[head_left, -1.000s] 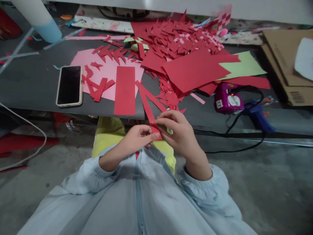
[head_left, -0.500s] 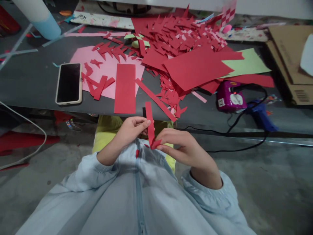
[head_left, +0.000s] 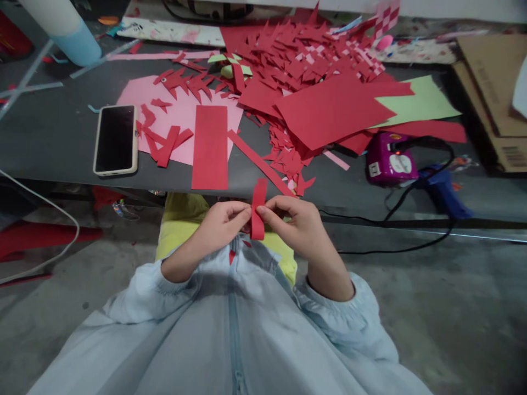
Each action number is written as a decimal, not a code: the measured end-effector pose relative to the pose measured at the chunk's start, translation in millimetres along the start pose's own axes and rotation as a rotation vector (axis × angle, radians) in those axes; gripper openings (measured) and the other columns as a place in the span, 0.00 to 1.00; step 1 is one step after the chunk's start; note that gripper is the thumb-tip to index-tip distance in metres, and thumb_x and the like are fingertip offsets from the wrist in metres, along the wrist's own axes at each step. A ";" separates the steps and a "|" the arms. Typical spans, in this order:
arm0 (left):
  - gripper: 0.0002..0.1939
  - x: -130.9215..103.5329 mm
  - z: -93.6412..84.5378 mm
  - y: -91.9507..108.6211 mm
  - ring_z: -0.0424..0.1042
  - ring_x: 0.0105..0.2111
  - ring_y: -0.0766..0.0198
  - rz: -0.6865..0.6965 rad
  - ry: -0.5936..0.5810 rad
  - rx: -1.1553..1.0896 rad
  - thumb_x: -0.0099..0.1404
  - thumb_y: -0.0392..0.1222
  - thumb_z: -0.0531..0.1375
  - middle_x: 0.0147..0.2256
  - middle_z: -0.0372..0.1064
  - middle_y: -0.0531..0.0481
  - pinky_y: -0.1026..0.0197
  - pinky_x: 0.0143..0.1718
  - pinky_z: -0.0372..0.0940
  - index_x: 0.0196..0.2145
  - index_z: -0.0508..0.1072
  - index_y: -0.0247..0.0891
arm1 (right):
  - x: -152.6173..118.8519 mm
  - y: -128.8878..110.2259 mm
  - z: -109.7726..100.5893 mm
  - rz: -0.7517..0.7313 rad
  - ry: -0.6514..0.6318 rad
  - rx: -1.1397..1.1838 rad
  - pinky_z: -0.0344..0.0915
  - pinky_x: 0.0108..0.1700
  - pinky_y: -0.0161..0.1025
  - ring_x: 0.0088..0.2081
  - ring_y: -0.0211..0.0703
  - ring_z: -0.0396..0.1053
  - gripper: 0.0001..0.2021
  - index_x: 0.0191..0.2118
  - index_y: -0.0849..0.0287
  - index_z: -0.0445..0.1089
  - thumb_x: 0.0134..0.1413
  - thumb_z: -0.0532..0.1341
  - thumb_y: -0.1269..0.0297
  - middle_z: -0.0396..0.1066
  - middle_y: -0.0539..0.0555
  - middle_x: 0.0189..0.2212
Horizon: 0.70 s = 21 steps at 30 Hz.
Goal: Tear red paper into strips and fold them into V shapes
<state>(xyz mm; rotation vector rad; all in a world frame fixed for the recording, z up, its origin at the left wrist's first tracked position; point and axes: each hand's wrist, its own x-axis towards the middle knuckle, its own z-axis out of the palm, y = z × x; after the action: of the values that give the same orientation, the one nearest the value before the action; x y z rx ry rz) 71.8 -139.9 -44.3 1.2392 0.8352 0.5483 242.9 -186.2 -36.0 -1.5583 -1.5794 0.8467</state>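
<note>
Over my lap, just in front of the table edge, both hands grip one narrow red paper strip (head_left: 258,226). It is bent over on itself, with a rounded fold at the bottom. My left hand (head_left: 224,222) pinches its left edge, and my right hand (head_left: 288,219) pinches the right edge between thumb and fingers. A wider red paper rectangle (head_left: 209,148) lies on the table in front of my left hand. Beyond my right hand, a long thin red strip (head_left: 263,164) lies slantwise among small red offcuts (head_left: 286,151).
A phone (head_left: 116,140) lies left, beside pink paper (head_left: 181,112). Behind are a heap of folded red paper pieces (head_left: 284,60) and large red sheets (head_left: 333,112). At right are a purple box (head_left: 389,159), a blue glue gun (head_left: 442,192) with black cable, and cardboard (head_left: 489,82).
The red strip's lower end has been folded up along the strip. My right hand has moved up and now pinches it level with my left hand.
</note>
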 end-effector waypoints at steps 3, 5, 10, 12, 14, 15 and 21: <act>0.20 -0.3 -1.3 -1.0 0.67 0.27 0.66 0.005 -0.011 0.032 0.61 0.57 0.61 0.25 0.70 0.51 0.64 0.30 0.64 0.27 0.76 0.35 | 0.6 1.4 1.3 0.032 0.007 -0.003 0.55 0.24 0.34 0.21 0.33 0.60 0.14 0.24 0.58 0.69 0.58 0.61 0.57 0.67 0.47 0.19; 0.17 -0.1 -1.3 -1.0 0.67 0.27 0.66 -0.016 -0.006 0.051 0.58 0.54 0.65 0.26 0.71 0.51 0.63 0.30 0.63 0.29 0.76 0.35 | 0.8 3.1 3.1 0.062 0.017 0.015 0.54 0.23 0.33 0.20 0.32 0.59 0.15 0.24 0.58 0.68 0.58 0.61 0.56 0.65 0.47 0.18; 0.15 -1.3 0.1 2.3 0.62 0.22 0.70 -0.041 0.040 0.076 0.54 0.50 0.68 0.21 0.66 0.55 0.65 0.25 0.58 0.23 0.74 0.36 | 4.8 8.6 8.6 0.157 0.149 0.186 0.59 0.24 0.33 0.21 0.33 0.61 0.11 0.30 0.57 0.70 0.52 0.67 0.55 0.68 0.46 0.21; 0.14 -2.6 0.8 4.2 0.60 0.21 0.70 -0.050 0.032 0.084 0.54 0.50 0.68 0.21 0.65 0.55 0.65 0.24 0.56 0.23 0.74 0.36 | 8.0 8.6 8.8 0.164 0.188 0.272 0.62 0.26 0.34 0.23 0.34 0.63 0.10 0.32 0.56 0.71 0.48 0.68 0.57 0.70 0.47 0.22; 0.14 -3.8 1.8 5.8 0.60 0.21 0.70 -0.064 0.013 0.079 0.54 0.50 0.68 0.20 0.65 0.55 0.65 0.24 0.56 0.23 0.74 0.36 | 11.1 6.5 7.6 0.159 0.205 0.317 0.63 0.27 0.34 0.23 0.34 0.65 0.09 0.31 0.57 0.72 0.46 0.68 0.58 0.71 0.47 0.23; 0.14 -4.3 2.3 6.4 0.59 0.21 0.70 -0.070 0.004 0.074 0.54 0.50 0.68 0.20 0.65 0.56 0.65 0.24 0.56 0.23 0.74 0.36 | 12.3 4.9 6.8 0.160 0.206 0.326 0.63 0.27 0.35 0.23 0.35 0.65 0.08 0.29 0.57 0.72 0.46 0.68 0.59 0.71 0.48 0.22; 0.15 -4.2 1.8 4.2 0.58 0.20 0.71 -0.073 -0.007 0.101 0.54 0.50 0.68 0.19 0.64 0.56 0.65 0.22 0.54 0.21 0.72 0.37 | 13.8 -0.7 4.5 0.172 0.188 0.356 0.61 0.25 0.34 0.21 0.33 0.61 0.10 0.26 0.58 0.72 0.48 0.67 0.57 0.67 0.47 0.19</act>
<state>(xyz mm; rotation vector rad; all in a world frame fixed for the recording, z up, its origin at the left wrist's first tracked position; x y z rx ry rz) 71.0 -143.1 -39.1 1.2966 0.9083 0.4469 238.9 -172.2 -36.9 -1.4770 -1.1037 0.9826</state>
